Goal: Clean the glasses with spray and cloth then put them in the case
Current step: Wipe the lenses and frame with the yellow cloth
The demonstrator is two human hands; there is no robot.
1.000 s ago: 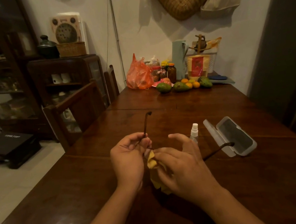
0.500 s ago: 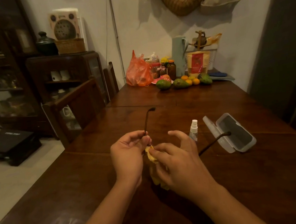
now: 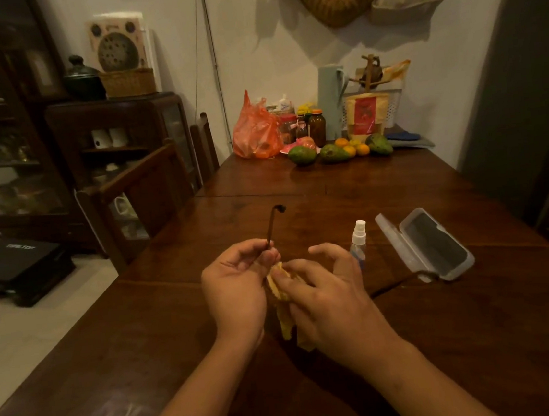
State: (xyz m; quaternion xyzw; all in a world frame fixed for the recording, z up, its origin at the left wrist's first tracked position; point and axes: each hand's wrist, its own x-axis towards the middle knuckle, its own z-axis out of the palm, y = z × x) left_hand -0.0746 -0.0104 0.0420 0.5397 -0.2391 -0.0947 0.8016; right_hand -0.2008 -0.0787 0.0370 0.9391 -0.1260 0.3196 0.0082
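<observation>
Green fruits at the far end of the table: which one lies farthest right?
The green fruit right of the oranges, nearest the blue cloth. The other two green fruits lie left of the oranges.

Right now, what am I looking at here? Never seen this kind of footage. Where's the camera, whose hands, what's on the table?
There is no robot here. One wide-angle camera sits on a person's head and looks forward and down, so the two bare arms reaching in from the bottom are the wearer's own.

The left hand pinches a pair of dark-framed glasses near one temple arm, which sticks up; the other temple arm points right, low over the wooden table. The right hand presses a yellow cloth against the glasses. The lenses are hidden behind the hands.

On the table to the right stand a small spray bottle and an open, empty glasses case. At the far end lie fruit, jars and an orange plastic bag.
</observation>
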